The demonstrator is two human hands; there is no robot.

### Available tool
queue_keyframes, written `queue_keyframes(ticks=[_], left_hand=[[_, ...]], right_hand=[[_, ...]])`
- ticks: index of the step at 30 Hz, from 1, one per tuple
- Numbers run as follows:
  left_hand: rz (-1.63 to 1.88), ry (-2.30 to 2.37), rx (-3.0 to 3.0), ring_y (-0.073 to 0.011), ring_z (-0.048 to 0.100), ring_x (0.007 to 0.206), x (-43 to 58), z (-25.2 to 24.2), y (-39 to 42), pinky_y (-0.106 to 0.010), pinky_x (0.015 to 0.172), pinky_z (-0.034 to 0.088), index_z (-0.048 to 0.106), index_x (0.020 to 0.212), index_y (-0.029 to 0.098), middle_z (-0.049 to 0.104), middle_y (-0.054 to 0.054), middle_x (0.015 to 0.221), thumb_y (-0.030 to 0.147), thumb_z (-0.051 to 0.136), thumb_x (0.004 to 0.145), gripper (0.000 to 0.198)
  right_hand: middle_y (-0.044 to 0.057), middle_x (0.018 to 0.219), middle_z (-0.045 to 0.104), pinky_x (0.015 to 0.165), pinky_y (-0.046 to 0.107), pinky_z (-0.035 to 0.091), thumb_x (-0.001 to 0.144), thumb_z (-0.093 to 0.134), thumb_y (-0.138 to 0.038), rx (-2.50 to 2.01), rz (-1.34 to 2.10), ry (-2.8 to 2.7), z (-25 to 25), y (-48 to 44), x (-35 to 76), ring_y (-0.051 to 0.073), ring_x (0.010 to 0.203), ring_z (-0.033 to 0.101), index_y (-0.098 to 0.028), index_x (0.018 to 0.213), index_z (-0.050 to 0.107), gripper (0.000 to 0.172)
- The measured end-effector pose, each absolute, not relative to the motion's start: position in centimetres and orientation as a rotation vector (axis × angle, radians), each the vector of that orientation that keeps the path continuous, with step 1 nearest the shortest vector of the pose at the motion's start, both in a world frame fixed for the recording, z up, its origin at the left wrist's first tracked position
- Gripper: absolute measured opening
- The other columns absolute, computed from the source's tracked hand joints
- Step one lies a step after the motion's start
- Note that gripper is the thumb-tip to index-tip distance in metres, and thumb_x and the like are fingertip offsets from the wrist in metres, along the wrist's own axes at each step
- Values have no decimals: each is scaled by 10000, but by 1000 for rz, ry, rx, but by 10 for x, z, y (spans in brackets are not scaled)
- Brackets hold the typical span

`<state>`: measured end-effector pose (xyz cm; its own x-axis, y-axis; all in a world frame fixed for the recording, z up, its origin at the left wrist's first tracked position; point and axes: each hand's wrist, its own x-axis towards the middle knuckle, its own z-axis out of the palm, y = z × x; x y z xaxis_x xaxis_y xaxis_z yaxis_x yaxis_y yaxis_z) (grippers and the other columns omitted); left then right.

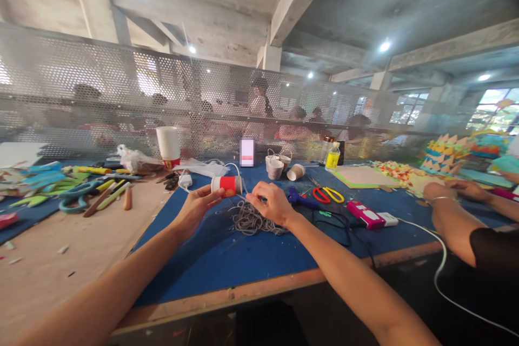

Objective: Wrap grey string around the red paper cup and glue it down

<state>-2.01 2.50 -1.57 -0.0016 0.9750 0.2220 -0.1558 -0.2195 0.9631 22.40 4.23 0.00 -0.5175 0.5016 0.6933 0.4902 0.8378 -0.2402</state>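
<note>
Cup [228,185] of white paper with a red band, on its side above a blue tabletop [194,265], in the closed fingers of a left hand [198,203]. Just beside its right end, a right hand [271,203] with fingers bent and tips almost together, any hold between them too small to tell. Below, a grey cord heap [253,220]. Farther out, upright small cups [274,170], red-and-yellow scissors [327,191] and, at far right, a co-worker's forearm [453,224].
</note>
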Motion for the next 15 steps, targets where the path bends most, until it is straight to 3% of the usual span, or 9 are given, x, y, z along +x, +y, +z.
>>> queue_keyframes(ticks=[4, 10, 15], left_hand=[[1444, 963, 1245, -308, 705, 1053, -17, -13, 23, -424, 1007, 481, 810, 991, 183, 801, -126, 1035, 430, 873, 671, 410], [1473, 986, 1226, -317, 712, 1034, -16, -10, 21, -412, 964, 504, 808, 968, 172, 800, -131, 1011, 430, 879, 648, 416], [1479, 972, 1215, -296, 702, 1038, -18, -12, 23, -403, 989, 488, 808, 974, 181, 798, -111, 1019, 425, 876, 663, 401]], right_hand=[[3, 665, 613, 657, 243, 350, 1022, 478, -453, -860, 0, -2186, 0, 42, 224, 111, 623, 536, -189, 601, 557, 503], [-17, 569, 589, 565, 232, 284, 969, 558, -505, -987, -18, -2213, -1, 40, 224, 102, 537, 516, -203, 618, 620, 467], [-32, 589, 627, 582, 211, 316, 1005, 491, -528, -981, -23, -2185, 3, 36, 225, 109, 553, 590, -242, 944, 726, 375]])
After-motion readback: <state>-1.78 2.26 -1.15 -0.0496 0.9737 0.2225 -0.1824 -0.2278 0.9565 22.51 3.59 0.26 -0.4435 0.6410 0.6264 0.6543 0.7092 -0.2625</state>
